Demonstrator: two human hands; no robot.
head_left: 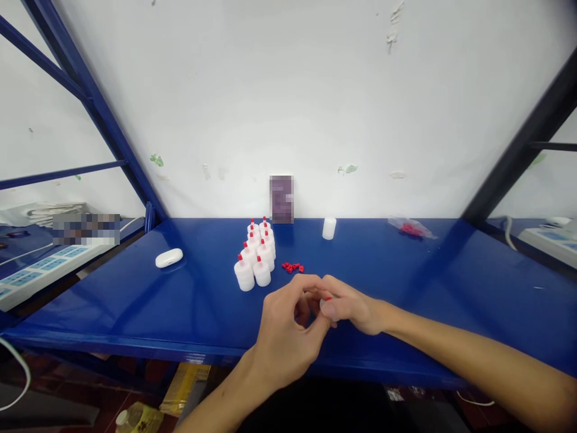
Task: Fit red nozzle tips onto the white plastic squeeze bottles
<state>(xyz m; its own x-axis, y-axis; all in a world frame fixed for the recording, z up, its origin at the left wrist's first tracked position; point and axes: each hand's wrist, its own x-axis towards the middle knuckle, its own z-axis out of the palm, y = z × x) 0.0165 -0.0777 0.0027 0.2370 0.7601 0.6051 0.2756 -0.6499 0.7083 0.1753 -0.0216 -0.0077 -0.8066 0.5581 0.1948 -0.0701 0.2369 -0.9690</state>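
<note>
My left hand [287, 334] and my right hand [356, 305] meet over the front of the table, fingers pinched together. Between the fingertips shows a small red cap [329, 299] on a translucent white nozzle piece, mostly hidden by my right thumb. My left thumb and forefinger curl round to the same spot. Just beyond my hands lies a little pile of loose red caps [293, 267]. Left of it, white bottles [244, 275] with red-tipped nozzles stand upright in two rows.
A white cylindrical container [329, 228] stands near the wall. A clear bag of red caps [412, 228] lies at the back right, and a white case [169, 258] at the left. A dark blurred rectangular object [282, 199] leans on the wall. Blue posts [97, 114] frame the blue table [180, 313].
</note>
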